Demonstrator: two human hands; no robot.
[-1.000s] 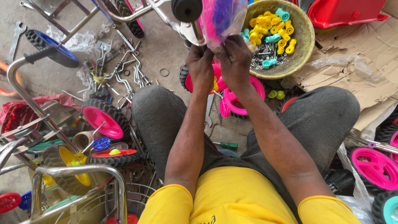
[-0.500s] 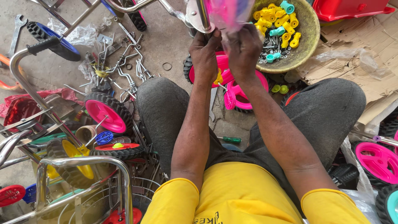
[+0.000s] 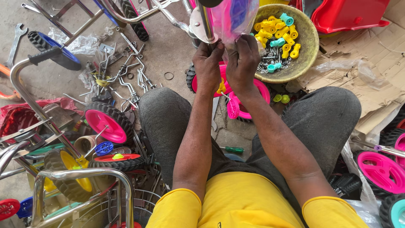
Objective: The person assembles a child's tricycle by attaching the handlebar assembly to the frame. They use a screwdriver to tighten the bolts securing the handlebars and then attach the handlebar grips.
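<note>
My left hand [image 3: 208, 65] and my right hand [image 3: 243, 61] are raised together in front of me, fingers pinched on the lower edge of a clear plastic bag [image 3: 233, 17] with pink and blue parts inside. The bag hangs against a chrome tube and round metal plate [image 3: 200, 24] of a small cycle frame. Below my hands, between my knees, lie pink-hubbed wheels [image 3: 249, 99] with black tyres. A round woven bowl [image 3: 291, 42] full of yellow and teal plastic caps and small screws sits just right of my hands.
On the floor at left lie loose metal rods and brackets [image 3: 126, 76], a spanner [image 3: 14, 40], a pink wheel [image 3: 107, 124], a yellow wheel [image 3: 71, 173] and chrome frames [image 3: 80, 175]. A green-handled screwdriver [image 3: 232, 149] lies between my legs. Cardboard [image 3: 375, 71], a red plastic seat [image 3: 350, 14] and more wheels [image 3: 382, 171] are at right.
My view has shifted a little, so the hands and bag sit lower in the frame. Both hands stay pinched on the bag's lower edge, fingers working closer together.
</note>
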